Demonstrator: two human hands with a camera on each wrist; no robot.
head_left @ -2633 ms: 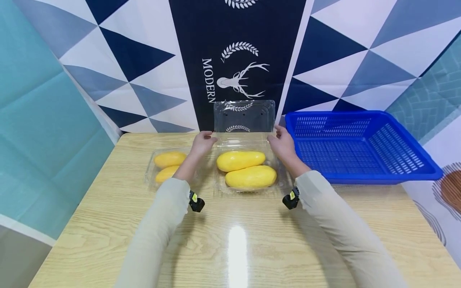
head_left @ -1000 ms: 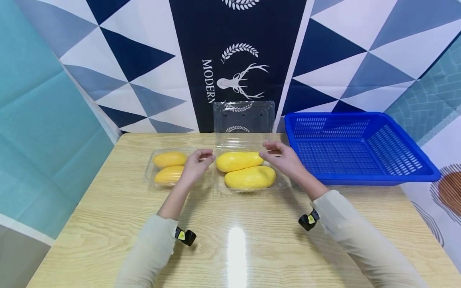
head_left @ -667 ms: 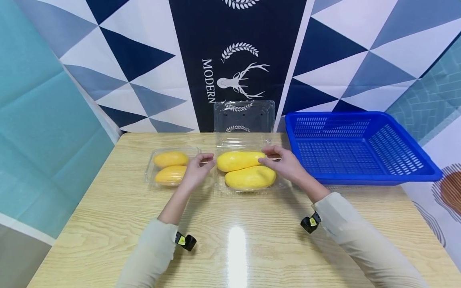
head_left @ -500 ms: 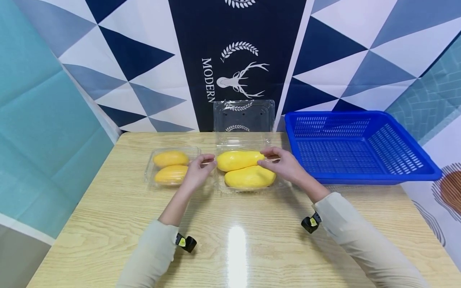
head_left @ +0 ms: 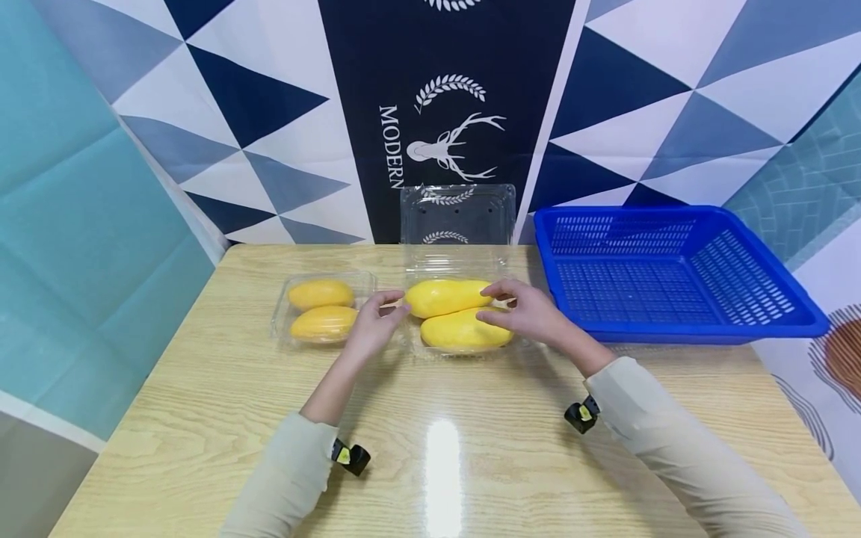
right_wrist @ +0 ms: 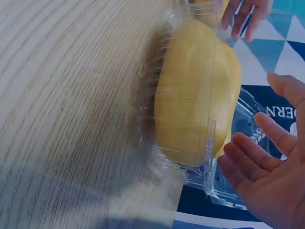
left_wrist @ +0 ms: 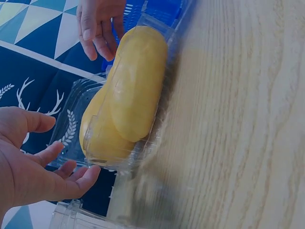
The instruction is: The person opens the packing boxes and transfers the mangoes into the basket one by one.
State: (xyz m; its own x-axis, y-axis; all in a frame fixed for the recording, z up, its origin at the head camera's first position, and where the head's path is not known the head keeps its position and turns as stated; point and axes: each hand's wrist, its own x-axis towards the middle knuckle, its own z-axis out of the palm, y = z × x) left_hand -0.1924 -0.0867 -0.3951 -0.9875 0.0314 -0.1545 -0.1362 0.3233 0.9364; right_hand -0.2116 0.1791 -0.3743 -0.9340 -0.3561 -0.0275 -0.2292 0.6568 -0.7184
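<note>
A clear plastic clamshell box [head_left: 464, 354] sits mid-table, its lid [head_left: 459, 220] standing up against the back wall. Inside lie two long yellow mangoes, one behind [head_left: 440, 297] and one in front [head_left: 457, 330]. My left hand [head_left: 370, 325] is at the box's left end, its fingers loosely bent and the fingertips right by the box edge in the left wrist view. At the right end, my right hand [head_left: 531, 312] reaches over the mangoes' tips with thumb and fingers apart. The right wrist view shows its palm and spread fingers beside the box wall, with nothing held.
Left of the clamshell, a second clear box [head_left: 366, 282] holds two orange-yellow mangoes [head_left: 321, 295]. A blue slotted plastic basket [head_left: 673, 329] stands at the right, close to my right hand. A patterned cloth wall [head_left: 282, 90] rises behind the wooden table [head_left: 202, 418].
Both hands have left the lid's hinge area and come forward to the two ends of the box. Lately they have edged slightly inward; the lid stays raised and the mangoes lie in place.
</note>
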